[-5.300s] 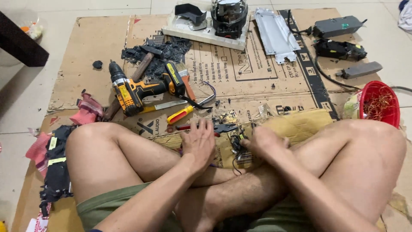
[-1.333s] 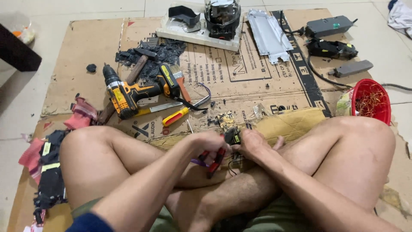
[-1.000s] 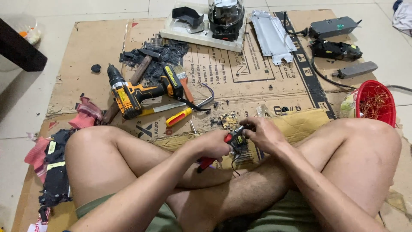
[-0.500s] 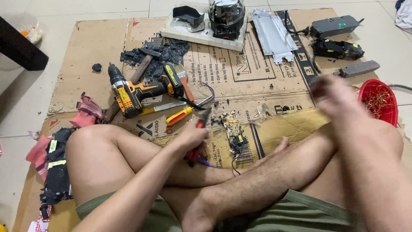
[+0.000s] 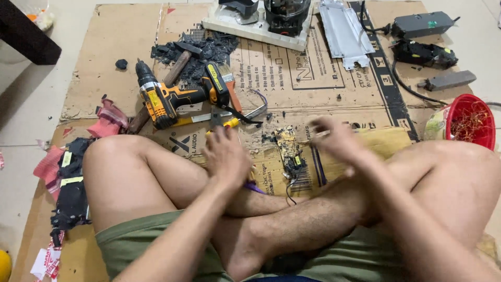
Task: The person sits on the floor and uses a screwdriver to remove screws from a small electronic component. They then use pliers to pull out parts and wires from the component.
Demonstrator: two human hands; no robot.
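I sit cross-legged on a sheet of cardboard [image 5: 120,36]. My left hand [image 5: 227,156] rests palm down over my left shin, closed on a small tool whose purple handle [image 5: 254,187] pokes out under the wrist. My right hand [image 5: 334,141] is blurred in motion above my right leg, fingers apart and holding nothing. Between the hands lies a small stripped circuit board [image 5: 292,156] with loose wires. A yellow-handled screwdriver [image 5: 229,123] lies just beyond my left fingertips.
A yellow and black cordless drill [image 5: 167,96], a hammer [image 5: 177,57] and a pile of black debris [image 5: 209,49] lie ahead left. A red bowl of copper wire [image 5: 472,122] stands at the right. A metal plate [image 5: 344,26] and black adapters [image 5: 422,23] lie beyond.
Both hands worked together on the board a second ago. The right hand then swung out toward the red bowl and is now coming back toward the board. The left hand stayed over my shin.
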